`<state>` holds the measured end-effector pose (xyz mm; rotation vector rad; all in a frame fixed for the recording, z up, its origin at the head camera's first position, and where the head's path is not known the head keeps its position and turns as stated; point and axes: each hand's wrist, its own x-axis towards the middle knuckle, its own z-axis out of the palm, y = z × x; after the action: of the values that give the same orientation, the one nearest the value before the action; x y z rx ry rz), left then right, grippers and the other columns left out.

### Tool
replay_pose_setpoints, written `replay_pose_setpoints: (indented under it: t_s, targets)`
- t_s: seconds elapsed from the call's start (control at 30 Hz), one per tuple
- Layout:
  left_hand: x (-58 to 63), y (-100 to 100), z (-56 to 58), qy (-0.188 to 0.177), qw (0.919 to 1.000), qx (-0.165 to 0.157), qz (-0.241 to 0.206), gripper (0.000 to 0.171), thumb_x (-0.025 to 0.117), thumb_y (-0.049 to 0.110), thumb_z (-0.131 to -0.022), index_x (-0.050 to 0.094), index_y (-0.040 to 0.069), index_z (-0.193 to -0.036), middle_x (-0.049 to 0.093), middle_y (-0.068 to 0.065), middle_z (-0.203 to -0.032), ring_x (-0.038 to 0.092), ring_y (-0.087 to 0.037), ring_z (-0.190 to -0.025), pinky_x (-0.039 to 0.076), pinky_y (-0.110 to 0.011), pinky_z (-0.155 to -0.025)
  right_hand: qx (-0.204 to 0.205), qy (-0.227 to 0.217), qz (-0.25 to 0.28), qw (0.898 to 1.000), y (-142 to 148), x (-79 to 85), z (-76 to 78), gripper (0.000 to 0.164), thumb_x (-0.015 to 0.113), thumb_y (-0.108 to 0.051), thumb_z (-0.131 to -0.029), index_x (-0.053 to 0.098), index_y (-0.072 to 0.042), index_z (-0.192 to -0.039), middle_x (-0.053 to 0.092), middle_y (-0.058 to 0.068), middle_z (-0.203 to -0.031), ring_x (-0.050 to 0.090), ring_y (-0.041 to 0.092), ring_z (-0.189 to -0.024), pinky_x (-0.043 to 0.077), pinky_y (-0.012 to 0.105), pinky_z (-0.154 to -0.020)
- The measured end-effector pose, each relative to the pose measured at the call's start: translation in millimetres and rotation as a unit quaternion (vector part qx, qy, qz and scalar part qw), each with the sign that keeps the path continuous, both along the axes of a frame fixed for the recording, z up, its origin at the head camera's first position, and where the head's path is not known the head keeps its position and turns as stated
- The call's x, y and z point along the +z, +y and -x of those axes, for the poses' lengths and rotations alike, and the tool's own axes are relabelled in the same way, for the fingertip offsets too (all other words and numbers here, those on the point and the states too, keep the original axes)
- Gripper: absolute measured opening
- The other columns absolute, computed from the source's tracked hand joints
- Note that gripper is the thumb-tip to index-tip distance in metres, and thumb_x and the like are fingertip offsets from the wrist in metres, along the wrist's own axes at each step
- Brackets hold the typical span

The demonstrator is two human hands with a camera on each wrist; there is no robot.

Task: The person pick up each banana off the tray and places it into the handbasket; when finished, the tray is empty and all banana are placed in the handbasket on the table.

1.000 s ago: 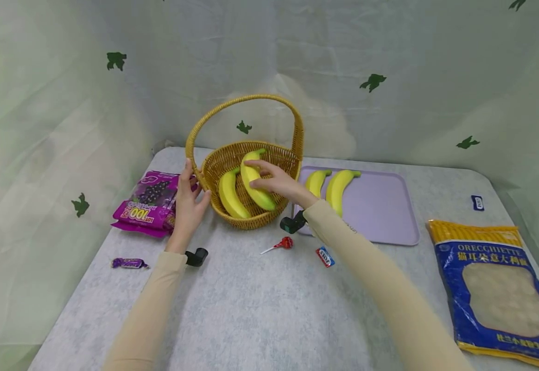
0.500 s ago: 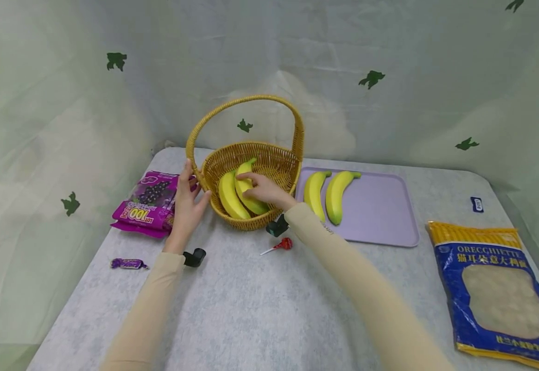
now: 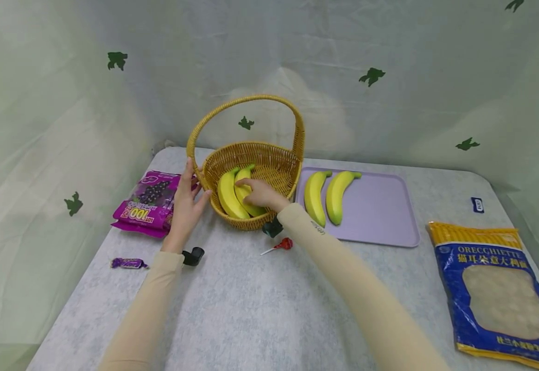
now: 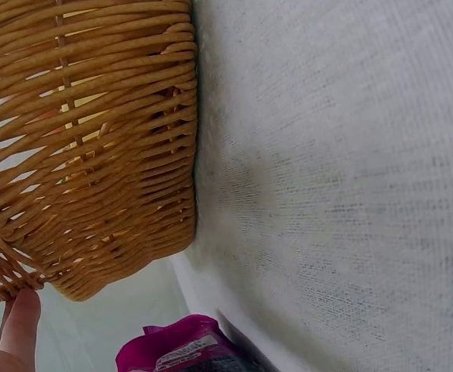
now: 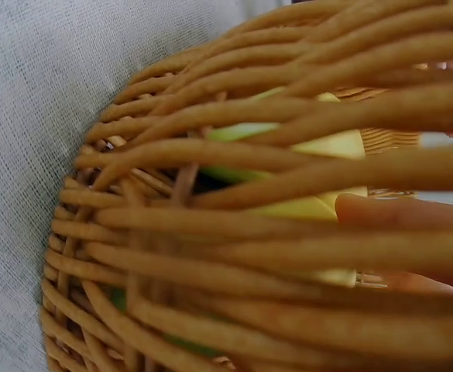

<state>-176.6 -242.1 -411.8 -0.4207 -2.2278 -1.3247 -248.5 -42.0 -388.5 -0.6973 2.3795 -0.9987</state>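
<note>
A wicker basket with a tall arched handle stands at the back of the table. Two yellow bananas lie side by side in its left half. My left hand holds the basket's left side where the handle meets the rim; its fingertips show there in the left wrist view. Inside the basket, my right hand grips the right-hand banana, beside the other banana. Through the weave in the right wrist view, fingers touch the yellow banana. The rest of that hand is hidden.
Right of the basket, a lilac tray bears two more bananas. Purple candy bags lie by my left hand. A wrapped candy, a red lollipop and a blue pasta bag lie around.
My right hand has moved left and down with the banana, lowering it into the basket against the other banana. The left hand has stayed at the basket's side.
</note>
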Motion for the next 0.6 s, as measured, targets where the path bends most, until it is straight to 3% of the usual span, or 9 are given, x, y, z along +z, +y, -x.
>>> replay_pose_setpoints:
  t_s: [0.1, 0.17, 0.3, 0.4, 0.5, 0.6]
  targets:
    - [-3.0, -2.0, 2.0, -0.004, 1.0000, 0.003, 0.005, 0.091, 0.061, -0.007, -0.088, 0.012, 0.033, -0.154, 0.034, -0.022, -0.143, 0.042, -0.043, -0.126, 0.039, -0.054, -0.102, 0.000, -0.008, 0.006, 1.000, 3.4, 3.0, -0.4, 0.055, 0.057, -0.001, -0.090, 0.045, -0.011, -0.143, 0.046, 0.017, -0.140, 0.044, 0.019, -0.079, 0.037, 0.023, -0.061]
    - [-3.5, -2.5, 2.4, -0.007, 0.9999, 0.006, 0.007, 0.091, 0.061, -0.006, -0.089, 0.012, 0.035, -0.154, 0.035, -0.021, -0.142, 0.042, -0.041, -0.126, 0.039, -0.052, -0.103, -0.003, -0.012, 0.021, 1.000, 7.6, 4.9, 0.5, 0.054, 0.057, -0.003, -0.091, 0.045, -0.011, -0.143, 0.048, 0.016, -0.136, 0.043, 0.018, -0.077, 0.038, 0.023, -0.060]
    - [-3.6, -3.5, 3.6, 0.003, 1.0000, 0.005, 0.006, 0.094, 0.062, -0.007, -0.088, 0.014, 0.041, -0.152, 0.037, -0.025, -0.139, 0.044, -0.044, -0.123, 0.039, -0.056, -0.101, -0.016, -0.022, 0.089, 0.996, 21.2, 6.7, 5.0, 0.049, 0.057, -0.006, -0.093, 0.047, -0.009, -0.141, 0.049, 0.017, -0.134, 0.053, 0.022, -0.098, 0.049, 0.029, -0.074]
    - [-4.5, -5.0, 5.8, 0.017, 0.9998, -0.002, 0.005, 0.097, 0.062, -0.009, -0.086, 0.014, 0.046, -0.151, 0.037, -0.029, -0.136, 0.044, -0.048, -0.121, 0.039, -0.061, -0.099, -0.026, -0.044, 0.164, 0.985, 34.6, 9.2, 7.2, 0.046, 0.058, -0.006, -0.094, 0.048, -0.007, -0.138, 0.049, 0.023, -0.132, 0.054, 0.030, -0.112, 0.052, 0.042, -0.089]
    - [-4.1, -5.5, 6.2, 0.016, 0.9998, -0.009, 0.000, 0.099, 0.061, -0.012, -0.086, 0.014, 0.048, -0.150, 0.035, -0.032, -0.136, 0.043, -0.051, -0.120, 0.038, -0.064, -0.097, -0.034, -0.070, 0.237, 0.968, 49.2, 11.7, 7.9, 0.043, 0.057, -0.004, -0.094, 0.049, -0.003, -0.137, 0.051, 0.028, -0.127, 0.057, 0.033, -0.107, 0.049, 0.051, -0.093]
    - [-3.8, -5.2, 5.6, 0.004, 1.0000, -0.005, 0.000, 0.098, 0.061, -0.009, -0.087, 0.014, 0.049, -0.149, 0.035, -0.030, -0.138, 0.043, -0.049, -0.121, 0.039, -0.061, -0.098, -0.041, -0.079, 0.278, 0.956, 65.3, 13.6, 8.6, 0.041, 0.056, -0.004, -0.094, 0.050, -0.002, -0.135, 0.053, 0.026, -0.120, 0.057, 0.032, -0.105, 0.048, 0.053, -0.093]
